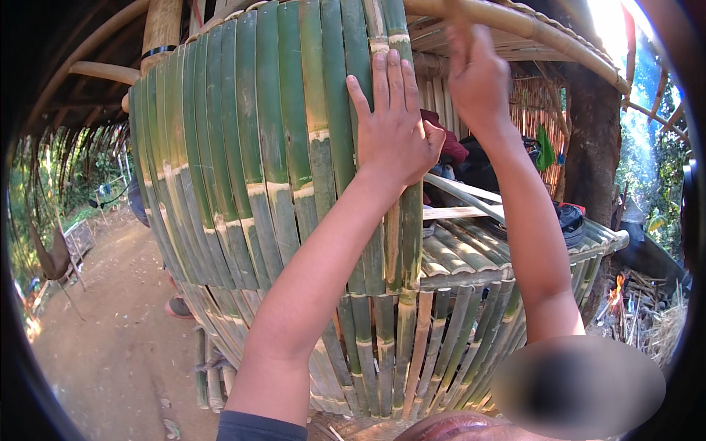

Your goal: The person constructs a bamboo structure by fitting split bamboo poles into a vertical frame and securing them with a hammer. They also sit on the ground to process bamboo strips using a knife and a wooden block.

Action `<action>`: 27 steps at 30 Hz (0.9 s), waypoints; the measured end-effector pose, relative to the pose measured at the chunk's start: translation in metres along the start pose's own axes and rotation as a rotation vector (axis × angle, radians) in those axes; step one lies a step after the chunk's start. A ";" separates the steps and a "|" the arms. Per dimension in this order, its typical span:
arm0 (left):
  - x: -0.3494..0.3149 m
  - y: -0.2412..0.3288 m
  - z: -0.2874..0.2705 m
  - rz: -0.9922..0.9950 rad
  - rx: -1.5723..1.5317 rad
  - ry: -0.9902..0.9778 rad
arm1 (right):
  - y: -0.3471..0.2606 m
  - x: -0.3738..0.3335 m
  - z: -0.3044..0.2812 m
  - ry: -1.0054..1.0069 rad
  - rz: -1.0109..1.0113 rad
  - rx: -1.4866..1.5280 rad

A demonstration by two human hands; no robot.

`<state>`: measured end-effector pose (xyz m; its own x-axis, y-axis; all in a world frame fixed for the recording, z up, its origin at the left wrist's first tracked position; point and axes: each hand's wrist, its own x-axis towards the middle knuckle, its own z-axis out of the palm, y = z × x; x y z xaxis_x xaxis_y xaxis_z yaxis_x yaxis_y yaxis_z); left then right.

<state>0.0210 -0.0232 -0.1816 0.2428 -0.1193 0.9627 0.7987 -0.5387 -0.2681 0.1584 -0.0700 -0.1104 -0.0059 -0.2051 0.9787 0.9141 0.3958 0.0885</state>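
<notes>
A wall of upright green bamboo slats [268, 140] stands right in front of me, with pale bands at the joints. My left hand [392, 136] lies against its right edge, fingers stretched upward over the last slats and thumb at the edge. Raised to the right of it, my right hand [478, 81] is closed round a brown stick-like tool [459, 18]. Motion blurs that hand, and the tool's upper end runs out of the picture, so its kind cannot be told.
Right of the wall is a bamboo-slat platform [471, 246] carrying loose pale strips [463, 212], a dark bag [570, 220] and dark red cloth [450, 140]. A bamboo beam [529, 26] crosses above. A small fire [616, 287] burns at far right; someone's shoe [179, 308] shows behind the wall.
</notes>
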 end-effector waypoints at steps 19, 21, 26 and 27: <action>0.001 -0.001 -0.003 0.001 0.100 -0.079 | -0.002 0.002 -0.008 -0.089 0.073 0.027; 0.002 0.001 -0.003 0.004 0.109 -0.083 | 0.010 0.006 -0.009 -0.249 0.089 -0.114; 0.001 0.001 0.001 0.003 0.047 -0.020 | -0.011 -0.031 -0.049 -0.076 0.165 0.006; 0.000 0.001 0.002 -0.002 0.055 -0.022 | -0.021 -0.054 -0.066 -0.041 0.196 0.037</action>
<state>0.0230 -0.0223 -0.1824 0.2526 -0.0993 0.9625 0.8284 -0.4918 -0.2682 0.1658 -0.1260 -0.1776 0.1537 -0.0850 0.9845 0.8840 0.4570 -0.0985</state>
